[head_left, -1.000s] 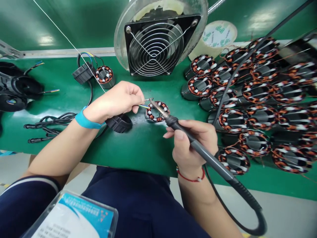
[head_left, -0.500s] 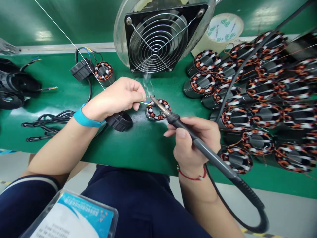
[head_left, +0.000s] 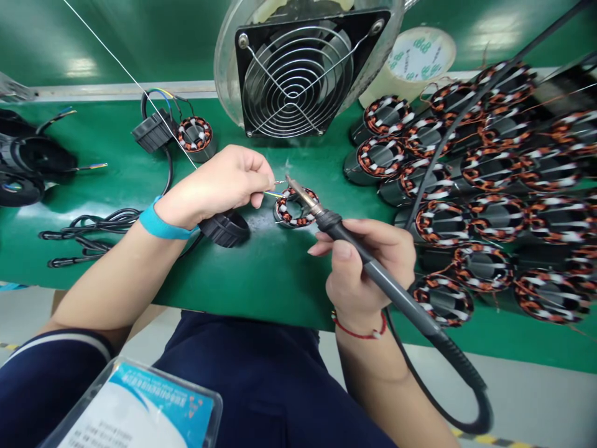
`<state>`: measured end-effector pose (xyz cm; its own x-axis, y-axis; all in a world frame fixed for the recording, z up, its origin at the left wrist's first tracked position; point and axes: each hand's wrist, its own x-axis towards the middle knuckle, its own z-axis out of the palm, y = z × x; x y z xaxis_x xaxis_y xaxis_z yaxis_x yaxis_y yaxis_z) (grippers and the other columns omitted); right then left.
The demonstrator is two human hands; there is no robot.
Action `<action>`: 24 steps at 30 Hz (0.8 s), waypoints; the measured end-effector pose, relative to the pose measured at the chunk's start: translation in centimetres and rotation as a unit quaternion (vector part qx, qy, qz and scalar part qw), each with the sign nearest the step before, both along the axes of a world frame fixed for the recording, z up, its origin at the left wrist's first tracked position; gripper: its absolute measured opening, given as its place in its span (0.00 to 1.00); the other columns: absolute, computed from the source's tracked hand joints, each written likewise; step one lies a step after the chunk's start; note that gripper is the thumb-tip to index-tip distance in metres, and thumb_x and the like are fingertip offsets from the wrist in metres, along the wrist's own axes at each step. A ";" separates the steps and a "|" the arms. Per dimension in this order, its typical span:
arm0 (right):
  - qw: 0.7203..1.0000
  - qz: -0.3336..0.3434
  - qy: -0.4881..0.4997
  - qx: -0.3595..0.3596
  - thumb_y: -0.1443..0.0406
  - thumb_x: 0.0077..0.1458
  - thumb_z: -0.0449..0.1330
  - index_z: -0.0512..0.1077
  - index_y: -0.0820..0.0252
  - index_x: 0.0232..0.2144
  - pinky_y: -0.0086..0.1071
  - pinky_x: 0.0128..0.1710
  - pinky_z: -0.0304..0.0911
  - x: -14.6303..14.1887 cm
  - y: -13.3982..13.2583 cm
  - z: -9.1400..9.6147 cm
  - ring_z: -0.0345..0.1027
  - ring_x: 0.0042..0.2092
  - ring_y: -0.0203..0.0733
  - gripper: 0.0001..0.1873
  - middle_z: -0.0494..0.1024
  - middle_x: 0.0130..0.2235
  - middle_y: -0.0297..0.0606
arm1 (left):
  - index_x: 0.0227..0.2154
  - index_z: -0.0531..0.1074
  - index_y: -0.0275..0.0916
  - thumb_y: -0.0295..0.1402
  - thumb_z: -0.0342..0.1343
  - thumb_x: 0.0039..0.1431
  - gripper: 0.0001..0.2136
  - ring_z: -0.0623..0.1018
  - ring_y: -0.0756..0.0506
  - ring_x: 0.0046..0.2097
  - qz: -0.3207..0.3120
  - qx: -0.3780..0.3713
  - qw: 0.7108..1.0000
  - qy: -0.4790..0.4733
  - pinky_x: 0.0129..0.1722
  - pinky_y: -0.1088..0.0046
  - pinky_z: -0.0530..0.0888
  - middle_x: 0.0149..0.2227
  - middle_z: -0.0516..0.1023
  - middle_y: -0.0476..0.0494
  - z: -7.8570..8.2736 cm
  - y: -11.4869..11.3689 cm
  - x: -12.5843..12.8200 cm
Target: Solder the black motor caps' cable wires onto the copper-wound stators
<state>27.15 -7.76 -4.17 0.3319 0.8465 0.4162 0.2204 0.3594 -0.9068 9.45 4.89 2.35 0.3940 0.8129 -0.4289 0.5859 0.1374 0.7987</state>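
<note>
two hands close over a copper coil ring on the green bench

the left hand pinches thin wires narrowly at the ring's edge, the right hand grips a soldering iron like a pen, tip just over the ring, and the fan sits just behind, seemingly to pull fumes away.
</note>
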 end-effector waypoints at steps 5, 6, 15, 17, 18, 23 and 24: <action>0.999 -0.001 -0.034 -0.008 0.63 0.58 0.64 0.72 0.55 0.45 0.33 0.27 0.75 0.1 -0.1 -0.3 0.76 0.27 0.37 0.13 0.77 0.35 0.34 | 0.25 0.73 0.34 0.28 0.55 0.55 0.05 0.65 0.54 0.19 0.007 -0.011 1.000 -0.018 0.20 0.78 0.57 0.19 0.70 0.47 -0.3 0.0 -0.2; 0.999 -0.006 -0.047 -0.007 0.62 0.58 0.64 0.72 0.54 0.46 0.35 0.29 0.75 0.2 -0.1 -0.4 0.76 0.28 0.38 0.13 0.78 0.36 0.34 | 0.25 0.73 0.34 0.27 0.55 0.54 0.05 0.65 0.54 0.19 0.013 -0.016 1.000 -0.017 0.20 0.78 0.57 0.20 0.70 0.47 -0.2 0.0 -0.2; 0.986 0.030 -0.162 0.006 0.61 0.63 0.58 0.63 0.46 0.61 0.43 0.40 0.77 0.1 0.3 0.8 0.79 0.39 0.46 0.24 0.80 0.49 0.38 | 0.22 0.71 0.34 0.23 0.54 0.54 0.07 0.60 0.57 0.17 0.042 -0.042 0.998 -0.020 0.20 0.78 0.55 0.18 0.71 0.50 0.7 -0.1 0.5; 0.988 0.044 -0.148 -0.009 0.63 0.65 0.55 0.62 0.45 0.61 0.42 0.43 0.77 -0.5 0.7 1.7 0.79 0.39 0.44 0.23 0.81 0.47 0.36 | 0.23 0.71 0.34 0.22 0.53 0.53 0.06 0.59 0.57 0.17 0.035 -0.034 0.998 -0.028 0.20 0.78 0.55 0.18 0.71 0.51 0.7 -0.1 0.4; 0.988 0.043 -0.146 -0.020 0.64 0.65 0.54 0.63 0.45 0.60 0.42 0.46 0.76 -0.8 1.0 2.1 0.79 0.41 0.43 0.22 0.81 0.46 0.35 | 0.23 0.71 0.34 0.22 0.53 0.53 0.06 0.60 0.57 0.17 0.032 -0.029 0.999 -0.031 0.20 0.78 0.55 0.18 0.71 0.52 0.7 -0.1 0.3; 0.978 0.040 -0.185 -0.086 0.66 0.61 0.56 0.64 0.49 0.56 0.45 0.53 0.69 -2.8 2.8 2.6 0.74 0.51 0.46 0.21 0.78 0.51 0.37 | 0.23 0.71 0.34 0.22 0.52 0.53 0.07 0.61 0.57 0.18 0.020 -0.013 0.999 -0.042 0.21 0.79 0.58 0.18 0.70 0.53 0.4 -0.1 -0.1; 0.978 0.040 -0.185 -0.092 0.66 0.60 0.57 0.64 0.50 0.57 0.46 0.53 0.68 -3.3 3.1 2.5 0.73 0.51 0.47 0.22 0.78 0.51 0.38 | 0.23 0.70 0.34 0.22 0.51 0.53 0.07 0.62 0.56 0.19 0.016 -0.011 0.999 -0.047 0.21 0.80 0.58 0.18 0.70 0.53 0.3 -0.1 -0.1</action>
